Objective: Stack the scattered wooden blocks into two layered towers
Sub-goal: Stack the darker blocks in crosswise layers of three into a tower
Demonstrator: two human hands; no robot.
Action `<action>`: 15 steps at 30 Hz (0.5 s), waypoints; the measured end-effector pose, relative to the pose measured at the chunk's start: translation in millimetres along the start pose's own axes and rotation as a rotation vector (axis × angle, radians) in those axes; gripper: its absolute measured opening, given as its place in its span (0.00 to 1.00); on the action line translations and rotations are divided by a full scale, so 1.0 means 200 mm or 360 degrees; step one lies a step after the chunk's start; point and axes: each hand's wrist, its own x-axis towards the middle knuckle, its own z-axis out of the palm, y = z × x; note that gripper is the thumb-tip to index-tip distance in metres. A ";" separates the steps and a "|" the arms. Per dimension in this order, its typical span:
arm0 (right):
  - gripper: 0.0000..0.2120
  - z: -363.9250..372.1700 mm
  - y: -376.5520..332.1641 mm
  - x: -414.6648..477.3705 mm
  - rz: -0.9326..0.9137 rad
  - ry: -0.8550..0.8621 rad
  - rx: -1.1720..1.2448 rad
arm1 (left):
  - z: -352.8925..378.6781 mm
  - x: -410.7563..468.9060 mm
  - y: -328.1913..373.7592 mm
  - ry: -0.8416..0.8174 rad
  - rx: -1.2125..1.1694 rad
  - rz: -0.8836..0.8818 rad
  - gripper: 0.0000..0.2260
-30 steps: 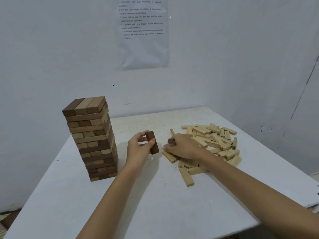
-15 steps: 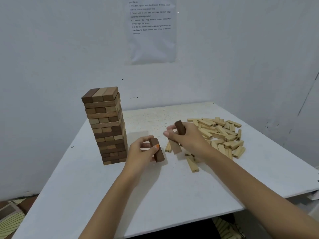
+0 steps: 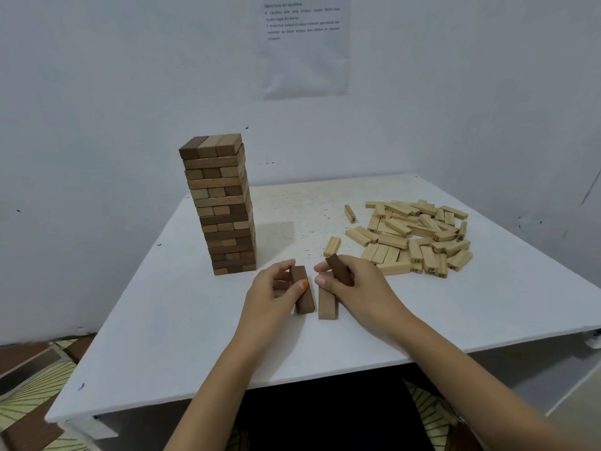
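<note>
Barely starting the second stack. Pinching a dark block point(image 3: 304, 299) on the surface point(image 3: 195, 336) with the left hand point(image 3: 276, 296), gripping a second dark block point(image 3: 338, 273) over a tan block point(image 3: 327, 305) with the right hand point(image 3: 361, 288). Leaving one finished tower point(image 3: 221, 206) beyond the left fingers, whole pile point(image 3: 416, 236) past the right.

My left fingers point(image 3: 300, 284) pinch a dark brown block point(image 3: 304, 301) that rests lengthwise on the white table point(image 3: 195, 336), with my thumb on its top. My right fingers point(image 3: 325, 281) grip a second dark block point(image 3: 338, 270), tilted, over the far end of a light brown block point(image 3: 327, 304). That one lies just beside the first, a narrow gap between them. A tall tower point(image 3: 221, 206) of mixed brown blocks stands behind my left wrist, and a pile of pale blocks point(image 3: 416, 236) lies off to the right.
</note>
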 end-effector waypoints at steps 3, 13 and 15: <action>0.06 0.01 0.02 -0.01 -0.0049 0.0058 -0.0145 | 0.02 -0.01 0.00 0.0007 0.0071 0.0058 0.14; 0.05 -0.02 0.02 -0.08 -0.0016 0.0378 0.0179 | 0.01 -0.06 -0.01 0.0111 0.0021 0.0090 0.10; 0.08 -0.03 0.02 -0.09 -0.0032 0.0499 0.0133 | 0.01 -0.07 -0.01 0.0125 -0.0005 0.0078 0.10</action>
